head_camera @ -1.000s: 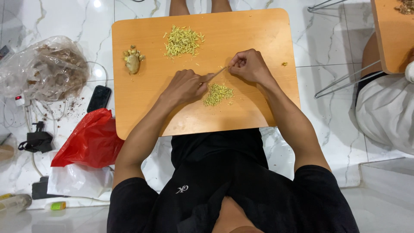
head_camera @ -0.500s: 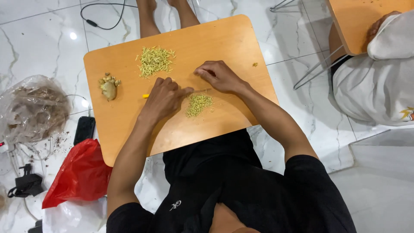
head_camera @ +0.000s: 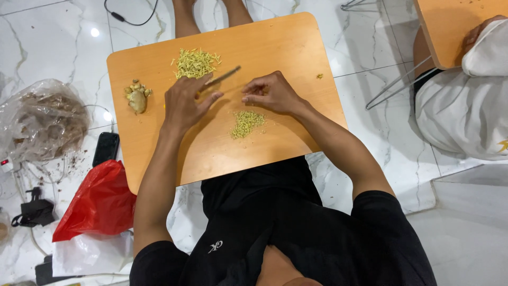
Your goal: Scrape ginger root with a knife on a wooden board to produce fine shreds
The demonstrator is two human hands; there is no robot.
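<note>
My left hand grips a small knife, whose blade points up and to the right over the orange wooden table. It lies just below a far pile of thin yellow-green shreds. My right hand rests on the table with its fingers curled and their tips pressed together; nothing shows between them. A smaller pile of shreds lies just below my right hand. A knobbly piece of ginger root sits near the table's left edge.
A red plastic bag, a clear bag of scraps, a black phone and cables lie on the marble floor at left. Another person in white sits at a second table at right.
My left hand has moved with the knife from the near pile up toward the far pile. My right hand has drawn away from the left, and the view has shifted.
</note>
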